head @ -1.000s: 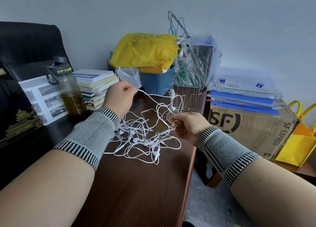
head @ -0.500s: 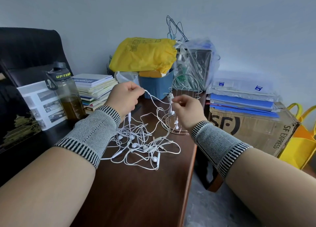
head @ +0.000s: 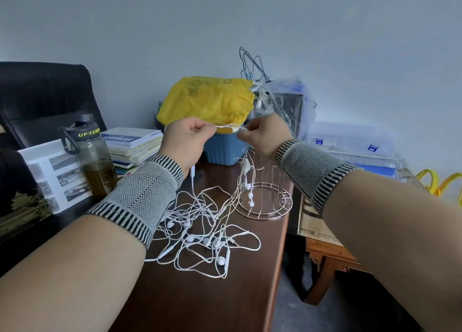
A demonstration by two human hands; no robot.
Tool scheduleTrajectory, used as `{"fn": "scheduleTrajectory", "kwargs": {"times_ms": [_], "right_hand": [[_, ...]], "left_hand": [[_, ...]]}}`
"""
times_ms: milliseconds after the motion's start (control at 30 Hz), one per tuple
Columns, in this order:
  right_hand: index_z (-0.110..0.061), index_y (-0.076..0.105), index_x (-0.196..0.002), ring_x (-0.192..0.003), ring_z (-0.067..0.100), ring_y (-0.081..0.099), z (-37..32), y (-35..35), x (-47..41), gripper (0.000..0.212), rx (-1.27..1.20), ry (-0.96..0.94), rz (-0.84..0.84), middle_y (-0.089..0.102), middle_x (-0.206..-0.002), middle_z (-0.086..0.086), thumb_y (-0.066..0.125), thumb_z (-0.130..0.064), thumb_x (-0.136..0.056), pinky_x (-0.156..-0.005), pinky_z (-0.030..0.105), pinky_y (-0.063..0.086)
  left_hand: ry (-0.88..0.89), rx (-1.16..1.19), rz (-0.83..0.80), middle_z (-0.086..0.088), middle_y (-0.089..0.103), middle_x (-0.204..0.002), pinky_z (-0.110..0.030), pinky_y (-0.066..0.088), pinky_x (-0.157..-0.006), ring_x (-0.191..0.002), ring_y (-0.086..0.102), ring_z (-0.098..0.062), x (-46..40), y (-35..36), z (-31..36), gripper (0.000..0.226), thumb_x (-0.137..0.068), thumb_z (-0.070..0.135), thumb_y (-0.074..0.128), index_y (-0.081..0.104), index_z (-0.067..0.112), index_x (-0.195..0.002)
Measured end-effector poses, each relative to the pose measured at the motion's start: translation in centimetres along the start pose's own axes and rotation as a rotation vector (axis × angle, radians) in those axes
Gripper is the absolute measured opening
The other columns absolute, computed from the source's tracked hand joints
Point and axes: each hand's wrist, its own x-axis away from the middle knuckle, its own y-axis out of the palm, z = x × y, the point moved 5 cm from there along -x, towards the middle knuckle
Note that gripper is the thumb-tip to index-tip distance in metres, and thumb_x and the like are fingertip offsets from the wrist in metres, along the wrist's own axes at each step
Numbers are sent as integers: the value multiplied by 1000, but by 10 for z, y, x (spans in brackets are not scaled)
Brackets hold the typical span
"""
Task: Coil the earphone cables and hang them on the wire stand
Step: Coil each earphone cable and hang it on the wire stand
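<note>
Between both grips [head: 226,129], earphone cable [head: 228,126], seemingly taut

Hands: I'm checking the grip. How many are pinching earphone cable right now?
2. The left hand and right hand each pinch one end of a short stretch of earphone cable held taut above the desk.

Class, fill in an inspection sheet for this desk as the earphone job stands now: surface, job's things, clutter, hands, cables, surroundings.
Surface: dark wooden desk, bare at the near end.
Job's things: wire stand upright near the right edge.
Clutter: bottle, books, yellow bag, blue bin.
Hands: left hand and right hand pinch one cable between them.
Cables: earphone tangle loose on the desk.
Surroundings: black chair, cardboard box.
</note>
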Motion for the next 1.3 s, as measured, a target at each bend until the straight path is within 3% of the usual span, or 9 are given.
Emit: {"fn": "scheduleTrajectory", "kwargs": {"times_ms": [233,400,500,567,700,900,1033,1200,1300], "right_hand": [[-12,71,-88,-71,15,54,-6,-26,-26,15,59,-1,186,59,-75,0,61,-23,-85,-63,20,37],[-6,61,-78,-59,16,50,20,-16,-31,23,314,142,-90,56,-73,7,59,-26,-89,-56,24,47],[-2,69,-79,-60,19,54,13,-28,-31,28,27,124,94,60,-67,8,60,-27,-88,-52,22,41],[-2,70,-80,-64,21,55,5,-34,-29,29,-38,123,162,59,-66,9,59,-27,-88,-52,22,39],[2,67,-89,-65,22,57,12,-21,-24,29,-64,251,-97,64,-80,14,56,-24,-94,-67,34,54],[-9,60,-75,-38,8,46,-2,-2,-1,27,-645,305,-343,56,-54,2,51,-21,-98,-39,16,38],[-10,58,-75,-35,6,46,-8,13,11,33,-734,381,-520,55,-48,-1,45,-24,-101,-36,15,37],[-12,55,-70,-33,6,32,-8,15,15,35,-785,431,-454,43,-46,-3,45,-26,-101,-38,14,27],[-14,52,-68,-32,5,24,-9,6,9,36,-924,464,-408,35,-42,-6,42,-27,-101,-37,14,21]], "left_hand": [[38,-36,14,12,49,-51,-24,32,-50,-49,40,-5,-10,11,4,20,-90,18,64,59,23,-72],[69,-32,167,4,60,-69,-24,48,-60,-62,53,-11,-16,-7,3,18,-90,20,63,60,26,-73],[41,-47,199,2,62,-73,-44,56,-78,-75,59,-19,-18,-13,-5,9,-88,23,63,63,21,-79],[34,-71,227,4,60,-73,-44,54,-80,-76,57,-19,-17,-13,-6,8,-91,22,61,63,17,-85],[72,-78,281,-1,63,-77,-40,53,-80,-77,58,-20,-18,-16,4,11,-90,23,57,61,20,-80],[-5,28,310,-1,44,-55,-39,34,-64,-61,39,-25,-21,-22,-3,18,-66,37,48,54,22,-58],[-18,-11,300,-1,45,-55,-36,34,-64,-63,41,-25,-17,-21,-5,20,-69,35,45,49,18,-57],[27,-86,305,4,45,-58,-32,35,-64,-61,41,-21,-15,-23,-1,21,-86,27,50,52,18,-67],[26,-137,296,5,40,-54,-42,39,-56,-54,37,-26,-14,-25,0,26,-87,25,51,48,19,-61]]}}
